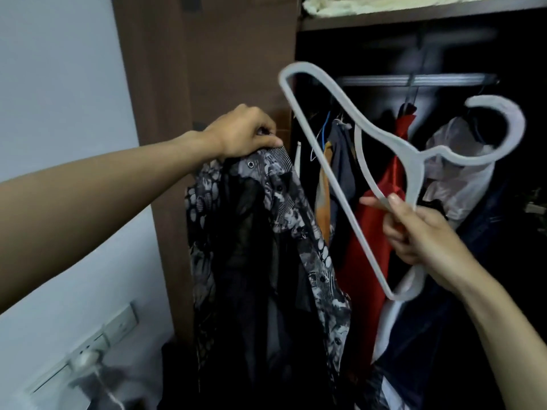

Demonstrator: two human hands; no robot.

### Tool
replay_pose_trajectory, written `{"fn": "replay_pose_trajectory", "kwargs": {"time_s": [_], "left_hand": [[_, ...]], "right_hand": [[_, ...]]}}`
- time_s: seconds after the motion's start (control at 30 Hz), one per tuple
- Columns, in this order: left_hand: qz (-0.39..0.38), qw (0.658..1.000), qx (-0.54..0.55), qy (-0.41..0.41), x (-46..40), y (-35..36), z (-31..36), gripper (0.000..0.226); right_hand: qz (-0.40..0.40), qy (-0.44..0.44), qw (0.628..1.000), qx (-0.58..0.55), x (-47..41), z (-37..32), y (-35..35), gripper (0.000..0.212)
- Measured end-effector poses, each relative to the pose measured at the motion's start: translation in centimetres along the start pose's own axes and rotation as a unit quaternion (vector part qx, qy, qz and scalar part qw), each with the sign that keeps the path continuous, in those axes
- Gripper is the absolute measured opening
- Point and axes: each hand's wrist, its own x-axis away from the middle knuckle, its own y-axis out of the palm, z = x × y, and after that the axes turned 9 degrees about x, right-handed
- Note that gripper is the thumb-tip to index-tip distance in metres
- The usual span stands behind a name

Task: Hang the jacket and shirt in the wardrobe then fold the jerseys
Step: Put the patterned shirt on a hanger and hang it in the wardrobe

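Note:
A black, grey and white patterned shirt (254, 232) hangs down in front of the brown wardrobe side. My left hand (242, 131) grips it at the collar and holds it up. To the right, my right hand (420, 232) pinches a pale grey plastic hanger (340, 184) by one arm, with the hanger tilted and its hook (503, 125) pointing to the right. The hanger is empty and apart from the shirt. Behind it is the open wardrobe with a metal rail (414, 80).
Several garments hang from the rail: a red one (370, 232), a grey and orange one (331, 184), a white one (461, 179) and dark blue ones. A shelf (414, 13) above holds pale fabric. A white wall with a socket strip (97, 344) lies to the left.

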Motion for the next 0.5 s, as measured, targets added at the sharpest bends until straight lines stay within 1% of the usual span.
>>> {"fn": "replay_pose_trajectory", "kwargs": {"time_s": [0.07, 0.13, 0.2, 0.23, 0.33, 0.4, 0.5], "left_hand": [[-0.017, 0.996, 0.078, -0.031, 0.2, -0.3, -0.2, 0.024], [-0.055, 0.987, 0.146, -0.039, 0.3, -1.0, -0.2, 0.025], [-0.071, 0.984, 0.153, -0.060, 0.3, -1.7, -0.3, 0.022], [-0.061, 0.982, 0.162, -0.075, 0.2, -1.8, -0.3, 0.018], [-0.034, 0.975, 0.199, -0.097, 0.2, -1.8, -0.1, 0.023], [-0.031, 0.975, 0.196, -0.099, 0.3, -1.8, -0.3, 0.024], [-0.038, 0.975, 0.186, -0.113, 1.0, -2.3, -0.2, 0.024]], "right_hand": [[-0.025, -0.010, 0.999, -0.020, 1.7, 0.1, 0.4, 0.043], [-0.050, -0.001, 0.999, -0.016, 2.5, 0.3, 0.9, 0.039], [-0.078, 0.000, 0.997, 0.029, 3.0, 0.6, 1.4, 0.031], [-0.090, -0.004, 0.994, 0.055, 3.1, 0.9, 1.6, 0.028], [-0.109, 0.003, 0.991, 0.073, 3.4, 1.9, 2.2, 0.028], [-0.111, 0.008, 0.990, 0.082, 3.6, 2.0, 2.0, 0.024], [-0.088, -0.015, 0.987, 0.132, 3.9, 2.2, 1.4, 0.021]]}}
